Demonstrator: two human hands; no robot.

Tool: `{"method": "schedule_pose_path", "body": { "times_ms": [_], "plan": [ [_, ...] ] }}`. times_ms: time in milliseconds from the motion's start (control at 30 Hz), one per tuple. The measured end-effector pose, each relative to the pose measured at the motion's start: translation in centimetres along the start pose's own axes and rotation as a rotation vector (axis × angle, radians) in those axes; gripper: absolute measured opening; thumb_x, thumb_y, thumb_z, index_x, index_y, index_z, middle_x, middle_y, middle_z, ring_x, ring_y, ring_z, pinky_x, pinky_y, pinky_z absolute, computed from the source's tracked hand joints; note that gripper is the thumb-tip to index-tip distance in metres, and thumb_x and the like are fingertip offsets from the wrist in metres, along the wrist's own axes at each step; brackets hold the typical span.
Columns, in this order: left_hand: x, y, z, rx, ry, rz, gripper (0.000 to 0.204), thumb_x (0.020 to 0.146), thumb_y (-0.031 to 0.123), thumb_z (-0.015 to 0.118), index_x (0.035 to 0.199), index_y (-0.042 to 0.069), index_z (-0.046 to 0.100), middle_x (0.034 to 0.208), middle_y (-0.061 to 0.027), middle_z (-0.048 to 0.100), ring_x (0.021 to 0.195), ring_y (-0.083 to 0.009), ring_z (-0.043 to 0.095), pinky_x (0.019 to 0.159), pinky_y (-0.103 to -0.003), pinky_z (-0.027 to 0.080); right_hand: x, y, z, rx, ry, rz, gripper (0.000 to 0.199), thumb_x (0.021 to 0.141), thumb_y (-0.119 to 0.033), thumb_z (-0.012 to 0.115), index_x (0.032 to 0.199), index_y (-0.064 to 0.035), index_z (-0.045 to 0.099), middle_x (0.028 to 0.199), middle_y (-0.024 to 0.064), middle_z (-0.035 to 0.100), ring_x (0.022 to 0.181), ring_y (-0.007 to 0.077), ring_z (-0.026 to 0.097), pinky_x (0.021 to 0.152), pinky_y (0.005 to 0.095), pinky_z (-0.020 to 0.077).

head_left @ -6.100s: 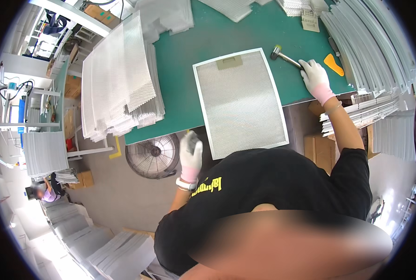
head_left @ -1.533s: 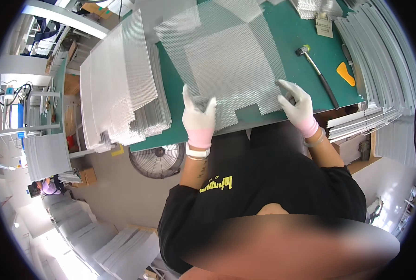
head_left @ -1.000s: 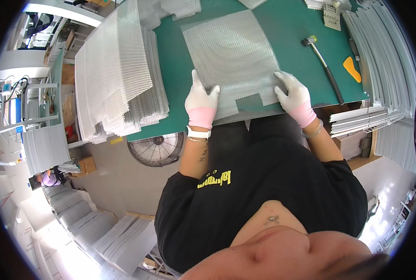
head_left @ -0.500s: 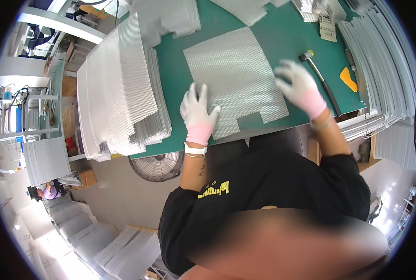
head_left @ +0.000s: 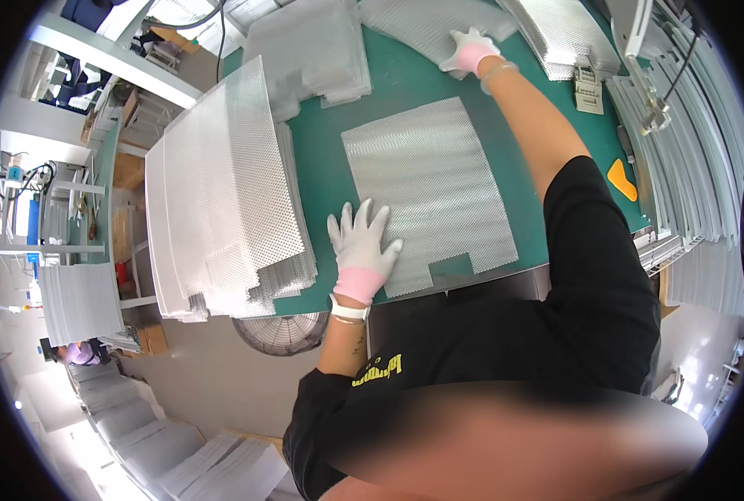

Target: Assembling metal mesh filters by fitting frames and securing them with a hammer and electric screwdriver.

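Observation:
A perforated silvery mesh sheet (head_left: pixel 439 184) with a notch in its near edge lies flat on the green tabletop. My left hand (head_left: pixel 361 250), in a white glove with a pink cuff, rests with fingers spread over the sheet's near left edge. Stretched to the far side, my gloved right hand (head_left: pixel 474 52) touches the near edge of a stack of similar mesh sheets (head_left: pixel 414 25). Its fingers are apart, and no grip on a sheet is visible.
Tall piles of mesh sheets (head_left: pixel 217 192) stand at left, with another stack (head_left: pixel 305 58) behind. At right are a yellow scraper (head_left: pixel 622 180), a beige metal block (head_left: pixel 588 90) and upright sheets (head_left: pixel 689 142). A floor fan (head_left: pixel 280 332) stands below the table edge.
My right hand has moved from beside the middle sheet to the far stack. My left hand stays at the sheet's left edge. The rubber mallet is now hidden behind my right arm.

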State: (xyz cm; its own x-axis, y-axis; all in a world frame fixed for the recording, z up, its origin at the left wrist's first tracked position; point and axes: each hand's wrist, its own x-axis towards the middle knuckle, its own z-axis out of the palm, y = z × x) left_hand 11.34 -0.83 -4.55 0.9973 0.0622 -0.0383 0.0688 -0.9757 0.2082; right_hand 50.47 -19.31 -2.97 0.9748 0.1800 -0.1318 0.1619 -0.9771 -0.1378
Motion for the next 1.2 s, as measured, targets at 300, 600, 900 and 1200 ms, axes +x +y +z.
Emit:
{"method": "schedule_pose_path", "body": {
  "times_ms": [300, 600, 900, 1200],
  "plan": [
    [2.4, 3.9, -1.9, 0.318, 0.171, 0.564, 0.041, 0.081, 0.031, 0.071, 0.119, 0.017, 0.067, 0.134, -0.0062, 0.055, 0.131, -0.0292, 0.047, 0.116, -0.05, 0.029, -1.9, -0.3, -3.5, 0.052, 0.248, -0.193, 0.064, 0.085, -0.034, 0.072, 0.137, -0.0006, 0.055, 0.132, 0.0211, 0.061, 0.123, 0.0338, 0.058, 0.105, 0.0386, 0.0457],
    [1.3, 7.2, 0.0, 0.494, 0.25, 0.879, 0.029, 0.086, 0.026, 0.06, 0.109, 0.014, 0.073, 0.127, -0.0043, 0.062, 0.132, -0.0294, 0.049, 0.116, -0.044, 0.031, 3.8, 2.9, 2.2, -0.006, 0.018, -0.066, 0.092, 0.076, -0.056, 0.072, 0.153, -0.0184, 0.039, 0.15, 0.0183, 0.046, 0.134, 0.0378, 0.05, 0.11, 0.0478, 0.0429],
    [0.3, 8.3, 0.2, 0.499, 0.292, 0.891, 0.03, 0.087, 0.027, 0.059, 0.108, 0.012, 0.075, 0.133, -0.0058, 0.061, 0.136, -0.0307, 0.044, 0.117, -0.044, 0.027, 1.1, 2.1, -1.4, 0.144, 0.194, -0.222, 0.081, 0.072, -0.049, 0.078, 0.136, -0.0023, 0.058, 0.137, 0.0235, 0.058, 0.127, 0.0354, 0.055, 0.109, 0.0396, 0.0432],
    [1.5, 7.5, -0.5, 0.555, 0.136, 0.871, 0.034, 0.087, 0.025, 0.058, 0.116, 0.014, 0.071, 0.136, -0.0028, 0.06, 0.137, -0.026, 0.045, 0.121, -0.048, 0.019, -0.6, 2.0, -3.5, 0.508, 0.849, -0.187, 0.068, 0.082, -0.046, 0.074, 0.125, 0.0054, 0.06, 0.118, 0.028, 0.064, 0.112, 0.0401, 0.062, 0.098, 0.0436, 0.0482]
  ]
}}
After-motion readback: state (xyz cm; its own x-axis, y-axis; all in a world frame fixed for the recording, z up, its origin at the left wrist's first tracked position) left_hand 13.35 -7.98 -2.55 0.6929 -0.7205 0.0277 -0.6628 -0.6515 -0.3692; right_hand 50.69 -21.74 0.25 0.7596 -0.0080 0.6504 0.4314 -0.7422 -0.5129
